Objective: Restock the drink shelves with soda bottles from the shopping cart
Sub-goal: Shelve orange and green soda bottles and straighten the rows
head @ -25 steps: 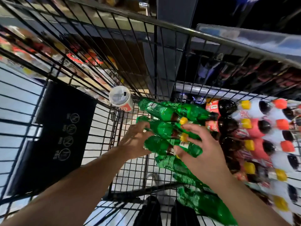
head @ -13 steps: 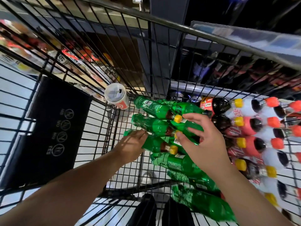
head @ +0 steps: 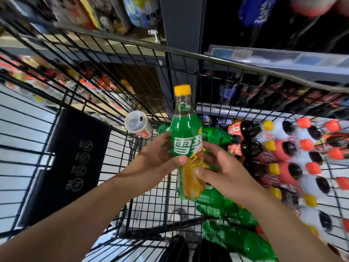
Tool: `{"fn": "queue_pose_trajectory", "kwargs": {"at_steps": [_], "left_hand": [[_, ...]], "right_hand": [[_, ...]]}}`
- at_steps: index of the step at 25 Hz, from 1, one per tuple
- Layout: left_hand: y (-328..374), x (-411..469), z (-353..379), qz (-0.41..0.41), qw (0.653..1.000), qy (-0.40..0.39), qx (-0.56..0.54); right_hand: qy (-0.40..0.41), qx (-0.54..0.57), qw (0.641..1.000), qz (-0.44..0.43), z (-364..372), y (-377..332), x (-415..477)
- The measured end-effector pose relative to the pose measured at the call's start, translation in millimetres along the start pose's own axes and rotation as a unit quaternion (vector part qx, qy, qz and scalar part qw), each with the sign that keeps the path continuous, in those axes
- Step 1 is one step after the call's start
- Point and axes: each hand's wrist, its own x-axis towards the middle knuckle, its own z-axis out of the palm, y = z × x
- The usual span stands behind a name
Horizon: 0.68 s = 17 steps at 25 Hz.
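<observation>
Both hands are rising out of the cart (head: 188, 53) with one bottle (head: 186, 144), which half a second ago was lying among the green pile (head: 226, 208); now it is standing nearly upright between them, yellow cap on top, above the wire floor and below the cart's front rim.

Trouble is likeliest in the hand-over. If one hand is letting go before the other has a full wrap, the smooth bottle could be slipping down onto the pile or onto the cola bottles (head: 251, 129) packed at the right. The cap is also heading towards the front rim and the shelf (head: 283, 59) edge beyond it, so a fast lift could be knocking it there. The can (head: 137, 124) standing in the corner just left of the bottle is looking easy to tip with a wrist.

The left hand (head: 156, 159) is gripping the label, thumb lying across the front, fingers hidden behind. The right hand (head: 222, 171) is narrowing round the other side, thumb pressing the lower body and fingertips curling behind it.
</observation>
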Motion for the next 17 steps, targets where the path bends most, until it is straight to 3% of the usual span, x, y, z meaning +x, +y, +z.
{"fn": "queue_pose_trajectory", "kwargs": {"at_steps": [2, 5, 9, 11, 12, 14, 15, 17], "left_hand": [[6, 4, 3, 0.006, 0.998, -0.004, -0.06], [1, 15, 9, 0.007, 0.998, 0.009, -0.057], [-20, 24, 2, 0.013, 0.999, -0.004, 0.037], [-40, 34, -16, -0.007, 0.988, 0.045, 0.148], [-53, 42, -27, -0.026, 0.96, 0.082, 0.267], [-81, 58, -44, -0.07, 0.865, 0.083, 0.491], [-95, 66, -48, -0.089, 0.839, 0.056, 0.534], [-124, 80, -49, -0.113, 0.819, 0.015, 0.562]], "right_hand": [[-0.005, 0.023, 1.0, 0.006, 3, -2, 0], [0.027, 0.006, 1.0, 0.0, 1, -1, 1], [0.064, -0.061, 0.995, 0.037, -10, 3, 0], [0.084, -0.078, 0.991, 0.065, -19, 6, 1], [0.096, -0.085, 0.989, 0.074, -23, 8, 2], [0.121, -0.097, 0.984, 0.085, -30, 10, 5], [0.133, -0.095, 0.983, 0.087, -32, 11, 6], [0.15, -0.082, 0.981, 0.087, -35, 13, 8]]}}
